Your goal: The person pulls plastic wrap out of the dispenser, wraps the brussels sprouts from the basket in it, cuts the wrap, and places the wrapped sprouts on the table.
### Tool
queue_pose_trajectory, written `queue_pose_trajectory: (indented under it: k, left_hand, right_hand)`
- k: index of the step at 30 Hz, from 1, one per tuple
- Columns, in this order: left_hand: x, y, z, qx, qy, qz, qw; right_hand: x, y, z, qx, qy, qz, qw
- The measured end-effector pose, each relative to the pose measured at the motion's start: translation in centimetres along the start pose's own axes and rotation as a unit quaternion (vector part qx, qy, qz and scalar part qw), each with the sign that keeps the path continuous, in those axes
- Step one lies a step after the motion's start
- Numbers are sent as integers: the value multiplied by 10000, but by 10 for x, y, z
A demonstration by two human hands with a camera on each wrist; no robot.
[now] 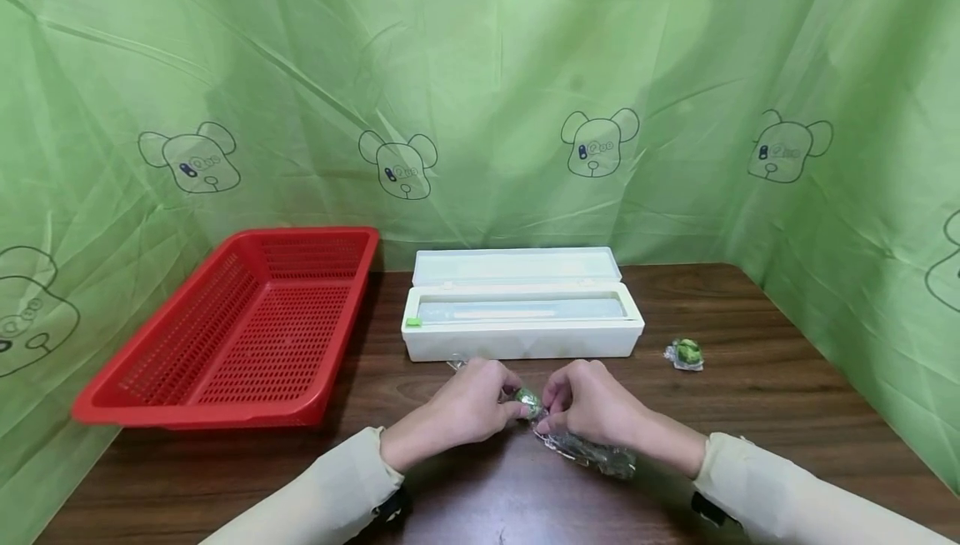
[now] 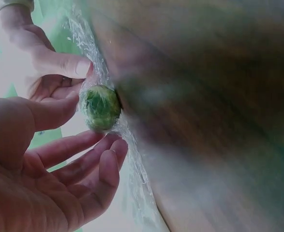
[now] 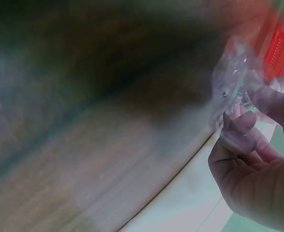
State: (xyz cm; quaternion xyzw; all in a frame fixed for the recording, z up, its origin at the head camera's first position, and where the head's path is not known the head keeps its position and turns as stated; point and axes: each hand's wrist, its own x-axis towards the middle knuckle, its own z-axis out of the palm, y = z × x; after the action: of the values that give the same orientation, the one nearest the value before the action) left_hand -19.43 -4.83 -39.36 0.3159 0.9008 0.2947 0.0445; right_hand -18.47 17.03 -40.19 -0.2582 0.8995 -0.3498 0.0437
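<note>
A round green vegetable, like a Brussels sprout point(image 1: 529, 400) point(image 2: 102, 108), lies in clear plastic wrap point(image 1: 592, 452) point(image 3: 232, 72) low over the wooden table. My left hand point(image 1: 468, 403) point(image 2: 59, 164) holds it between thumb and fingertips. On the other side, my right hand point(image 1: 596, 403) point(image 3: 258, 159) pinches the wrap close beside the sprout. Loose film trails beneath the right hand toward the table's front. Another bit of film pokes out behind the left hand. In the right wrist view the fingers and film hide most of the sprout.
Behind the hands stands a white cling film dispenser point(image 1: 525, 343), lid raised, with a green slider at its left. A red perforated basket point(image 1: 330, 362) occupies the left side. To the right lies another green piece point(image 1: 687, 352) in wrap. Green cloth point(image 1: 480, 70) surrounds the table.
</note>
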Motion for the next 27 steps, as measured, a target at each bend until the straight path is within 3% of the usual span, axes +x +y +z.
queue_pose_trajectory:
  k: [7,12,16,21,27]
  left_hand:
    - [-5,5,2,120,-65,64,9999]
    - [-11,9,4,144,-126,-97,9998]
    - [-15,11,6,294,-5,-112,9995]
    - [-17,11,7,346,101,-55,9993]
    - [-18,10,9,225,189,14,9996]
  right_hand:
    - [-14,-3,6,191,78,0,9998]
    - [-22,-6,9,256,52,72,9996]
    - [-26,-7,8,303,-26,29,9995]
    - [-29,-4,-2,438,-249,-314,9982]
    - [-32,11,-13,358,-786,-1255,9883]
